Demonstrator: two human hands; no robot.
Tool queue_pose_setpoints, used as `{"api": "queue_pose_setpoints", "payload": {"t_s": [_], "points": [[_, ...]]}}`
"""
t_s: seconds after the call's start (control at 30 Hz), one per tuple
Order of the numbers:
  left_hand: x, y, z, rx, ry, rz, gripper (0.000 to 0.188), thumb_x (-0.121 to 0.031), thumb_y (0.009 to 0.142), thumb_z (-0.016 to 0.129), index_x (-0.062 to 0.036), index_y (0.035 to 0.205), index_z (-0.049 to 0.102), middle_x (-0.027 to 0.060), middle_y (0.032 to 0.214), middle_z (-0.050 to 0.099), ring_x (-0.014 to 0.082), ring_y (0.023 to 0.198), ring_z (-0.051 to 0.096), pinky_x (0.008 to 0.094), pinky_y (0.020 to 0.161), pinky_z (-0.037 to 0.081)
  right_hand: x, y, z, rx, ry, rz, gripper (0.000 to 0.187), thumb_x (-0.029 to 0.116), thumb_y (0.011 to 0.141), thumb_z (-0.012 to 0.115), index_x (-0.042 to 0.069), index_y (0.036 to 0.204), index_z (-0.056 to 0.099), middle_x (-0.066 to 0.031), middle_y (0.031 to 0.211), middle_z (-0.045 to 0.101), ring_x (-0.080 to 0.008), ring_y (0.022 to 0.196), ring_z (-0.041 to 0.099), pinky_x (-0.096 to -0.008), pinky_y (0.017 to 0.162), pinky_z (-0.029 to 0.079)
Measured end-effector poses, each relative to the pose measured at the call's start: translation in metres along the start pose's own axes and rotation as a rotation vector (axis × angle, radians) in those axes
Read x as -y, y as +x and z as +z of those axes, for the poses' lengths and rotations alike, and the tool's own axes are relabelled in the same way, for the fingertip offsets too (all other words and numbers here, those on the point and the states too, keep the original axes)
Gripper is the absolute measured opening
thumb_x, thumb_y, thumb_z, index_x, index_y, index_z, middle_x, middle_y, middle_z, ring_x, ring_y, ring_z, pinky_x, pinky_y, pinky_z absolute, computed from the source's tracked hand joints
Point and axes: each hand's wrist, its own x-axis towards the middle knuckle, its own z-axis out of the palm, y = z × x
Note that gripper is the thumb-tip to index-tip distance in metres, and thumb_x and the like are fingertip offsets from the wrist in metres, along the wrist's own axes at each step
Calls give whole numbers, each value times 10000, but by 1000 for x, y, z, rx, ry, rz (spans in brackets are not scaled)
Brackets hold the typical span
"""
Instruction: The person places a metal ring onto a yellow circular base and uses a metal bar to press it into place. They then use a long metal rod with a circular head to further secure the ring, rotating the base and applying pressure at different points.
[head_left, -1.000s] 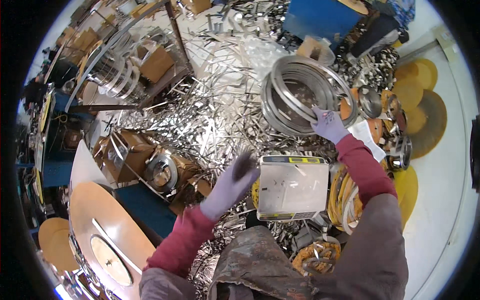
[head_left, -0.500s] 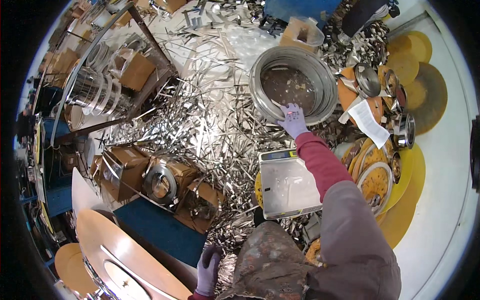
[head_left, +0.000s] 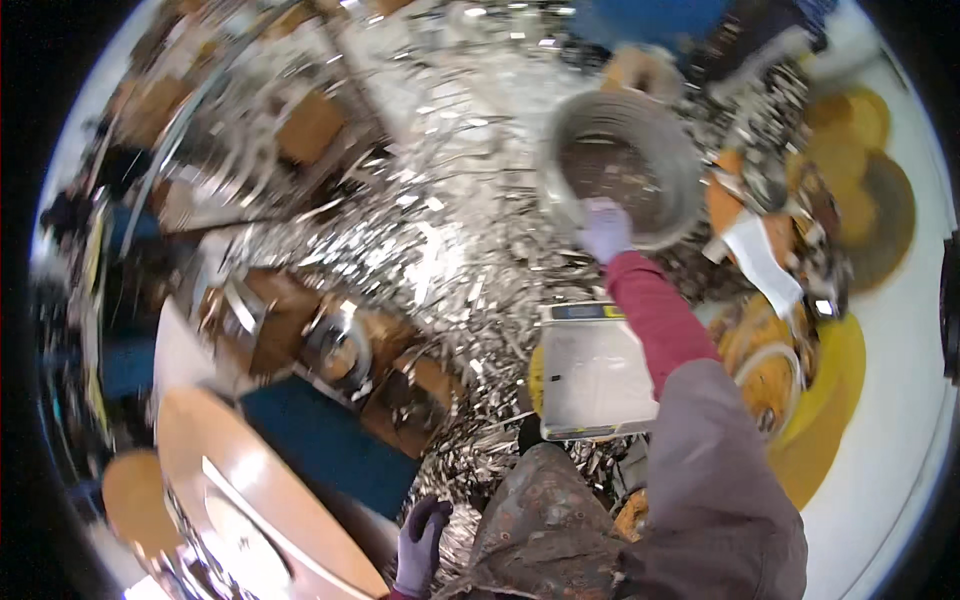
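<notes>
My right hand (head_left: 606,232), in a pale lilac glove, reaches forward to the near left side of a round stack of grey metal rings (head_left: 678,190). Its fingers are closed over the rim, though blur softens them. Dark bottom and small pale scraps show inside the stack. Low in the view, my left hand (head_left: 420,545) hangs beside my lap in a lilac glove with dark fingertips. It looks loosely open, with nothing seen in it. Beneath my right forearm lies a flat platform scale (head_left: 595,375) with a bare metal plate.
Shiny metal strips (head_left: 440,250) litter the floor. Cardboard boxes (head_left: 410,405) and a blue board (head_left: 330,445) stand at left, near a large tan disc (head_left: 240,450). Yellow discs (head_left: 835,410) lean along the right wall, beside a white paper sheet (head_left: 762,262).
The whole view has shifted, carrying most things rightward, and is now blurred. My right hand stays at the rings' rim, slightly farther left along it. My left hand remains beside my lap.
</notes>
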Motion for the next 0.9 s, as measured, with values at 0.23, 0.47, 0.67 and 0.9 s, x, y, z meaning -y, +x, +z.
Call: {"api": "queue_pose_setpoints", "payload": {"t_s": [0.23,0.47,0.67,0.9], "points": [[48,-73,-45,-255,-38,97,639,-100,932,585,-17,1455,227,122,1178,589,180,1075,567,309,962,436,46,-49,-26,-100,-127,-117,542,402,833,637,103,1272,526,-153,1315,507,-310,1234,445,-409,1093,300],[143,-183,-86,-707,-82,194,737,-116,883,646,-38,1468,205,154,1160,577,230,1094,555,351,979,425,271,-231,-70,-94,540,-431,587,322,914,576,-6,1372,407,-210,1355,470,-379,1254,414,-459,1077,295],[263,-263,-180,-1203,271,272,576,-143,821,673,-4,1325,430,222,1210,536,360,1112,534,427,960,430,488,-452,-114,60,711,-985,477,277,892,579,53,1305,501,-271,1378,385,-418,1275,367,-501,1058,292],[460,-357,-410,-1665,346,107,390,-101,773,650,-37,1149,567,208,1073,566,383,1019,540,439,893,440,606,-582,-69,-128,89,-1093,456,220,851,601,69,1273,523,-193,1385,421,-422,1271,363,-475,1057,300]]}}
